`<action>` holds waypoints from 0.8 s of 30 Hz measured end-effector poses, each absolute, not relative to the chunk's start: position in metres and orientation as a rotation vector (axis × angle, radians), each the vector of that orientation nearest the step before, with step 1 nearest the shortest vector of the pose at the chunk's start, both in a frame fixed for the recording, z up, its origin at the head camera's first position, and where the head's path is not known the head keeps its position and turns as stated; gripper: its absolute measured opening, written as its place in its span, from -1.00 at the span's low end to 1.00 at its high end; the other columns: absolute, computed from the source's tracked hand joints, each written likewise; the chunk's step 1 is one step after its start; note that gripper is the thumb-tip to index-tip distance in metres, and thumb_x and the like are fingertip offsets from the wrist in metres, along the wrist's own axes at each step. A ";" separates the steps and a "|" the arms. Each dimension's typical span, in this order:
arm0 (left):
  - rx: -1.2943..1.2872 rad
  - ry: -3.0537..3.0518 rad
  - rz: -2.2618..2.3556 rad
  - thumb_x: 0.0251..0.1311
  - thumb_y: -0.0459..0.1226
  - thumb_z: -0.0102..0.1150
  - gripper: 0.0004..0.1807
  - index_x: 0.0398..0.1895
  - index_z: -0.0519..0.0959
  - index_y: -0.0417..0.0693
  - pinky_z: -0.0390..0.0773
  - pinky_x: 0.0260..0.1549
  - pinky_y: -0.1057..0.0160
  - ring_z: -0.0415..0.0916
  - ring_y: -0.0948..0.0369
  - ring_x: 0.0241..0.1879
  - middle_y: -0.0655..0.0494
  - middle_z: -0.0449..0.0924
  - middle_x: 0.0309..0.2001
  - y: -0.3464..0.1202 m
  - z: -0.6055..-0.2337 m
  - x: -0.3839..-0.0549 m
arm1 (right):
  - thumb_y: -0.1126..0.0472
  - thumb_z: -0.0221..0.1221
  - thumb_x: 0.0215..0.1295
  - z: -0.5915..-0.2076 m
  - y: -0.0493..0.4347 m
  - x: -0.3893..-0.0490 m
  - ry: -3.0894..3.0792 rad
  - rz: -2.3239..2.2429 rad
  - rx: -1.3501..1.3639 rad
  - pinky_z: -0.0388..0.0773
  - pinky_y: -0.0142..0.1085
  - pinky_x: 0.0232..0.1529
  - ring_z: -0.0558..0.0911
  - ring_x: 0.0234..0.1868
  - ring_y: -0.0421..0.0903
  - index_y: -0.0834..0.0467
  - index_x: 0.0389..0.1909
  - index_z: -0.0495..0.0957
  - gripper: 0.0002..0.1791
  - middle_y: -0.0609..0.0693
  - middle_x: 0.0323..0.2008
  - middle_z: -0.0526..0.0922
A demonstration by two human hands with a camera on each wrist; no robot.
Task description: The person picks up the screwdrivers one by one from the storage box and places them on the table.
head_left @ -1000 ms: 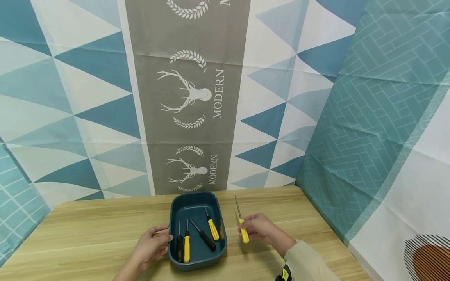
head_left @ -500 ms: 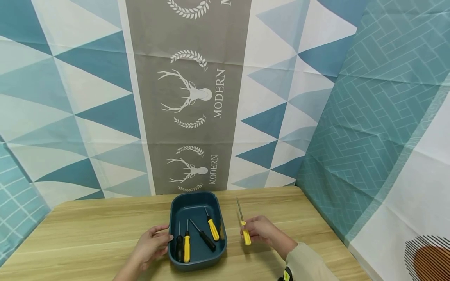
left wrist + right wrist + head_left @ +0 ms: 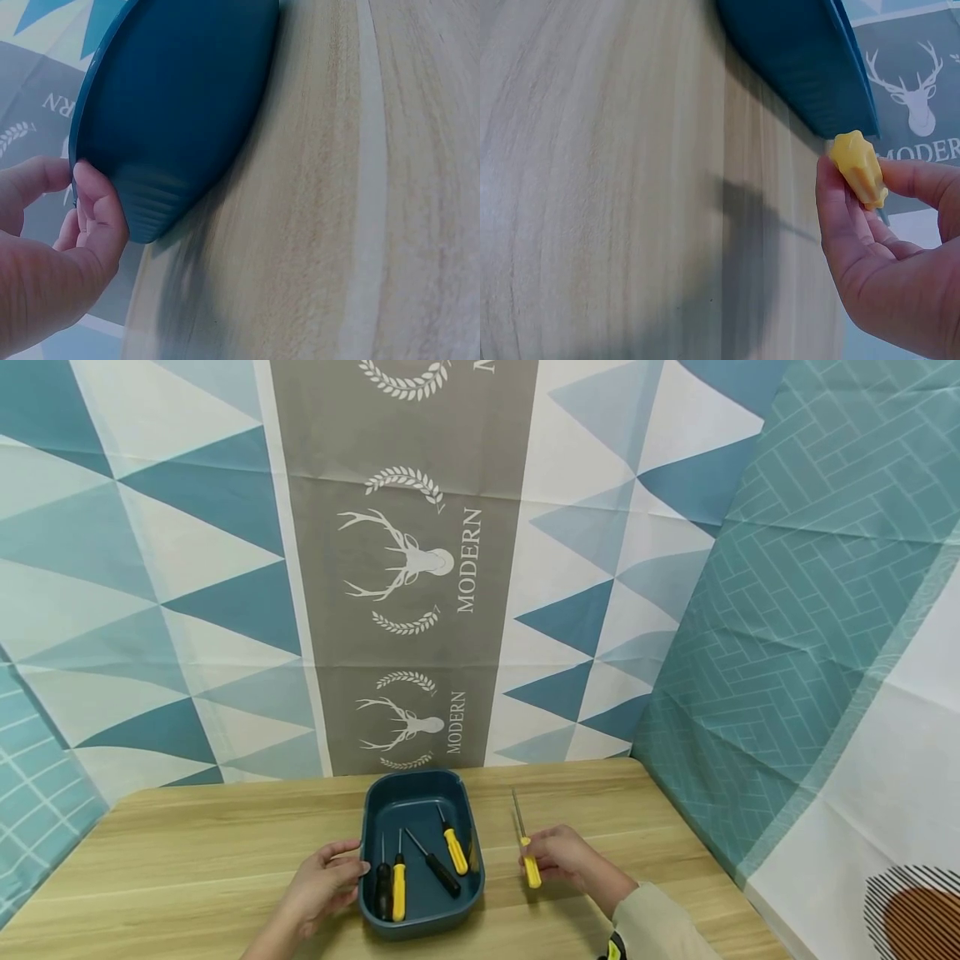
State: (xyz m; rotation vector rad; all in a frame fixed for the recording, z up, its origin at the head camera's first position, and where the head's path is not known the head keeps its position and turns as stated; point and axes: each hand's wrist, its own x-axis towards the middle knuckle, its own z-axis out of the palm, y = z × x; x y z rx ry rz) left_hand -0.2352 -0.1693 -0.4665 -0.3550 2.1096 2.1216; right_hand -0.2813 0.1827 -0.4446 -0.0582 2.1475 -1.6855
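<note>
My left hand pinches the left rim of a dark blue tray between thumb and fingers, as the left wrist view also shows. To the right of the tray, my right hand holds a yellow-handled screwdriver above the table, its metal shaft pointing away and up. In the right wrist view the ribbed yellow handle sits between thumb and fingertips. Inside the tray lie a black screwdriver, a yellow one, another black one and a short yellow-and-black one.
A small brownish item lies against the tray's right inner wall, too small to identify. The wooden table extends to both sides. Behind it hangs a patterned cloth, with a teal cloth on the right.
My right hand has drifted slightly right and toward me with the screwdriver, away from the tray. The left hand and the tray have stayed in place.
</note>
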 end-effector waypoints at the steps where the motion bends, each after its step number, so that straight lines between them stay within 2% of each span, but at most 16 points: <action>1: -0.354 2.109 2.121 0.12 -0.37 0.20 -0.41 0.22 0.25 -0.33 0.56 -0.41 0.28 0.47 0.20 -0.41 0.02 0.54 -0.22 -0.169 -0.467 -0.235 | 0.27 0.13 0.17 -0.446 0.183 -0.282 2.149 -1.686 -0.051 0.60 -0.30 -0.33 0.66 -0.36 -0.12 0.57 0.11 0.25 -0.42 0.20 -0.26 0.66; 17: -0.355 2.101 2.132 0.12 -0.37 0.20 -0.39 0.23 0.24 -0.34 0.57 -0.42 0.28 0.46 0.22 -0.44 0.05 0.54 -0.27 -0.170 -0.465 -0.234 | 0.28 0.14 0.16 -0.460 0.191 -0.287 2.166 -1.677 0.018 0.60 -0.27 -0.32 0.65 -0.38 -0.12 0.53 0.04 0.32 -0.50 0.16 -0.31 0.66; 24: -0.361 2.099 2.127 0.14 -0.37 0.19 -0.42 0.22 0.24 -0.32 0.57 -0.42 0.28 0.46 0.21 -0.43 0.05 0.54 -0.25 -0.170 -0.467 -0.236 | 0.27 0.16 0.14 -0.466 0.192 -0.288 2.142 -1.683 0.007 0.61 -0.28 -0.29 0.65 -0.37 -0.10 0.55 0.08 0.30 -0.44 0.14 -0.32 0.66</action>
